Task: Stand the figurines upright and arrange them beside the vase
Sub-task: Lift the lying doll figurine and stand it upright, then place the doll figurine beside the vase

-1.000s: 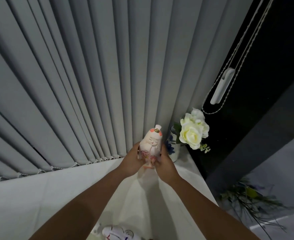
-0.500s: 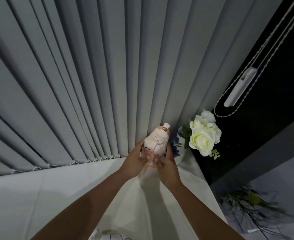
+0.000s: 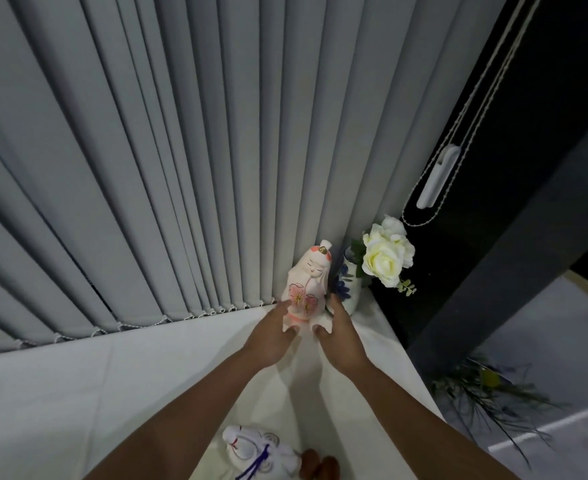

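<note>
A white and pink doll figurine [image 3: 305, 287] stands upright on the white table [image 3: 112, 382], just left of a blue and white vase [image 3: 349, 289] holding white roses [image 3: 386, 259]. My left hand [image 3: 272, 336] grips its base from the left and my right hand [image 3: 341, 332] grips it from the right. A second white figurine with purple cord [image 3: 258, 455] lies on its side near the bottom edge, between my forearms. A brown object [image 3: 320, 467] lies beside it, mostly cut off.
Grey vertical blinds [image 3: 181, 150] hang right behind the table's far edge. A blind cord and white pull [image 3: 438, 178] hang at the right. The table's right edge drops to a floor with green foliage [image 3: 486, 393].
The doll figurine has come down from the air onto the table beside the vase. Both hands have slid lower, to its base. The view has tilted down, showing the lying figurine.
</note>
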